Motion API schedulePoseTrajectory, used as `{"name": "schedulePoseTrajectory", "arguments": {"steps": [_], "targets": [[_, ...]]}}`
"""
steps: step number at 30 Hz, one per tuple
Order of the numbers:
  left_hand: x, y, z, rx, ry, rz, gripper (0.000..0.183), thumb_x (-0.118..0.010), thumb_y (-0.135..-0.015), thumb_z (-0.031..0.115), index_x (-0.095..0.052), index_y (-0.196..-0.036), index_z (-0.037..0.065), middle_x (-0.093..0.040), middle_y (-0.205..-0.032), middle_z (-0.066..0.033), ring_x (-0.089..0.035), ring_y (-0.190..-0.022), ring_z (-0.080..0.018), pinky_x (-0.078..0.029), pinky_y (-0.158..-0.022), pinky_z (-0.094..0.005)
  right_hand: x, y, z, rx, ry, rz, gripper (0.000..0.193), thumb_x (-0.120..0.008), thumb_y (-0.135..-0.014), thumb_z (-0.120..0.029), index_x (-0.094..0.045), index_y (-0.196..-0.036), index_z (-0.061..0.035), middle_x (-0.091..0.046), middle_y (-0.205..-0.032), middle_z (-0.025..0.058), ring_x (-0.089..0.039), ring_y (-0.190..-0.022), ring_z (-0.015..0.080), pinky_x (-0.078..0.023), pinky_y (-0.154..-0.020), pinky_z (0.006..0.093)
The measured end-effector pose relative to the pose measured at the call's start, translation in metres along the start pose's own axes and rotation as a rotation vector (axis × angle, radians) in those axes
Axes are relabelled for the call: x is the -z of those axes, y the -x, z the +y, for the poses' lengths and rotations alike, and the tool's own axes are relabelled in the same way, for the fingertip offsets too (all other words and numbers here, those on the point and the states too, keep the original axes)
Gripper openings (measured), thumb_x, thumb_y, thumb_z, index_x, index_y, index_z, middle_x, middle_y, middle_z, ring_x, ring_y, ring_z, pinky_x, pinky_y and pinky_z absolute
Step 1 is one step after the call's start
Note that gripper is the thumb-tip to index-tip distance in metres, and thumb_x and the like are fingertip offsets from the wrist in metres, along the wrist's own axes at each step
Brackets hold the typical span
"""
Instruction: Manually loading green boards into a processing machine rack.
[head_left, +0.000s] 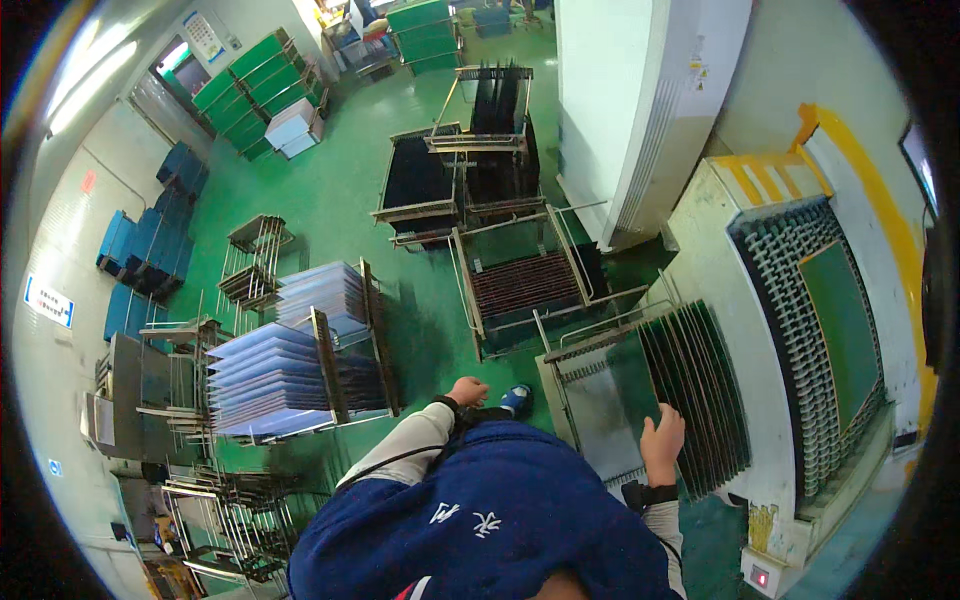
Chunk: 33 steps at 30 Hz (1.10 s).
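Note:
My left hand (pixel 467 391) hangs in front of my blue top, holding nothing, its fingers loosely apart. On the other side my right hand (pixel 662 443) is raised with thumb and fingers apart and nothing in it. It is beside the near part of a row of dark green panels (pixel 697 390), which stand on edge in a metal rack (pixel 562 395). Whether it touches a panel, I cannot tell. A single green panel (pixel 838 325) lies on the roller bed (pixel 790 330) of a machine at the right.
Ahead stand a rack with brownish panels (pixel 530 285) and racks of black panels (pixel 495 150). To the left are a rack of bluish-white sheets (pixel 265 380) and bare metal racks (pixel 225 510). A tall white cabinet (pixel 610 110) rises beyond. Green crates (pixel 265 85) line the far wall.

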<state>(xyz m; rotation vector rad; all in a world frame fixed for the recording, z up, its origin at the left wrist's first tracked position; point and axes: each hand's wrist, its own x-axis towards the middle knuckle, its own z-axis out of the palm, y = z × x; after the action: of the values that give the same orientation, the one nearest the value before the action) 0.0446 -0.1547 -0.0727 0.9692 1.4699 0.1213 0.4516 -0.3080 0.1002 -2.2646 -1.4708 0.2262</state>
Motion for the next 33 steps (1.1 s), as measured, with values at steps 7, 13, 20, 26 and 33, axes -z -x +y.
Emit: {"name": "schedulePoseTrajectory", "arguments": {"steps": [7, 13, 20, 26, 33], "targets": [[0.022, -0.016, 0.021, -0.032, -0.058, -0.008, 0.034, -0.056, -0.083, 0.026, -0.058, -0.101, -0.003, -0.064, -0.084, -0.0094, -0.061, -0.060, -0.0160, -0.048, -0.047, -0.0279, -0.016, -0.009, 0.000, -0.171, 0.088, -0.043, 0.030, -0.062, -0.078, -0.012, -0.050, -0.103, -0.0005, -0.060, -0.088, 0.0199, -0.058, -0.082, 0.0385, -0.045, -0.069, 0.0459], [0.042, -0.016, 0.024, -0.033, -0.017, 0.073, 0.030, -0.057, -0.076, 0.024, -0.063, -0.087, -0.004, -0.064, -0.074, -0.0094, -0.060, -0.055, -0.0164, -0.048, -0.049, -0.0293, -0.029, -0.027, 0.016, -0.176, 0.250, -0.116, 0.019, -0.060, -0.079, -0.017, -0.057, -0.087, 0.0004, -0.061, -0.079, 0.0200, -0.059, -0.076, 0.0374, -0.046, -0.064, 0.0449], [0.062, -0.037, 0.002, -0.014, 0.017, 0.081, 0.029, -0.057, -0.077, 0.025, -0.064, -0.085, -0.002, -0.065, -0.072, -0.0092, -0.061, -0.054, -0.0175, -0.049, -0.049, -0.0309, -0.034, -0.029, 0.017, -0.257, 0.277, -0.101, 0.020, -0.061, -0.079, -0.017, -0.058, -0.087, 0.0005, -0.062, -0.083, 0.0203, -0.060, -0.079, 0.0366, -0.046, -0.066, 0.0445], [0.065, -0.050, 0.006, -0.018, -0.080, 0.080, 0.029, -0.057, -0.080, 0.025, -0.063, -0.087, -0.003, -0.065, -0.075, -0.0094, -0.061, -0.055, -0.0185, -0.050, -0.050, -0.0316, -0.031, -0.031, -0.003, -0.308, 0.260, -0.091, 0.026, -0.062, -0.078, -0.019, -0.059, -0.095, 0.0006, -0.062, -0.086, 0.0209, -0.059, -0.082, 0.0370, -0.046, -0.069, 0.0443], [0.060, -0.057, 0.018, -0.024, 0.007, 0.027, 0.029, -0.058, -0.079, 0.025, -0.062, -0.086, -0.003, -0.064, -0.074, -0.0086, -0.061, -0.055, -0.0174, -0.050, -0.049, -0.0298, -0.031, -0.025, 0.016, -0.259, 0.247, -0.081, 0.024, -0.065, -0.075, -0.017, -0.060, -0.091, 0.0005, -0.062, -0.086, 0.0211, -0.059, -0.082, 0.0373, -0.046, -0.069, 0.0439]]}}
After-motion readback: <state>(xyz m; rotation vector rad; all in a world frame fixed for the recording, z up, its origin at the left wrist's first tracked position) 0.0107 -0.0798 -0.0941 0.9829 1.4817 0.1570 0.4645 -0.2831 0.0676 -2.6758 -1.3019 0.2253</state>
